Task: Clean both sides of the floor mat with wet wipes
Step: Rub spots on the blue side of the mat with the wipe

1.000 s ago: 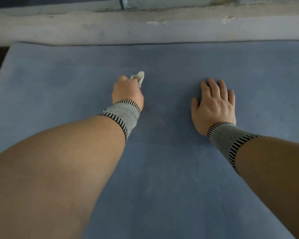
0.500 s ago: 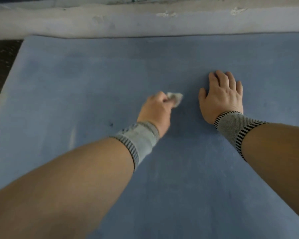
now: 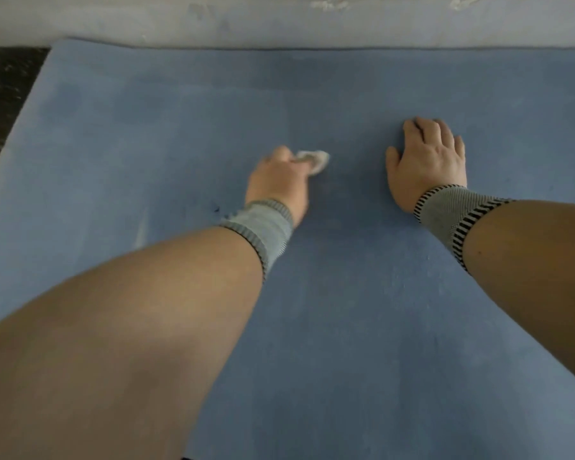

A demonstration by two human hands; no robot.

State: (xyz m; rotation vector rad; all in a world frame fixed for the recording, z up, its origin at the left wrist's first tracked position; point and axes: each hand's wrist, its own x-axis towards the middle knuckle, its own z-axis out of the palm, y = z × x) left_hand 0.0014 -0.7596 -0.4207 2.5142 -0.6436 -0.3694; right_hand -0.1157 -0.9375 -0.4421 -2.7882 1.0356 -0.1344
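A blue floor mat [image 3: 146,134] lies flat and fills most of the view. My left hand [image 3: 278,185] grips a crumpled white wet wipe [image 3: 314,161] and presses it onto the mat near the middle. My right hand [image 3: 427,161] rests palm down on the mat to the right of the wipe, its fingers bent a little at the tips. Both wrists wear grey knitted bands with striped edges.
A pale concrete ledge [image 3: 279,24] runs along the mat's far edge. Dark floor [image 3: 4,94] shows past the mat's left edge. A small dark speck [image 3: 217,209] and a pale streak [image 3: 141,230] mark the mat left of my left wrist.
My left hand has swept the wipe across the mat, from farther out to nearer and closer to my right hand. My right hand has stayed planted on the mat.
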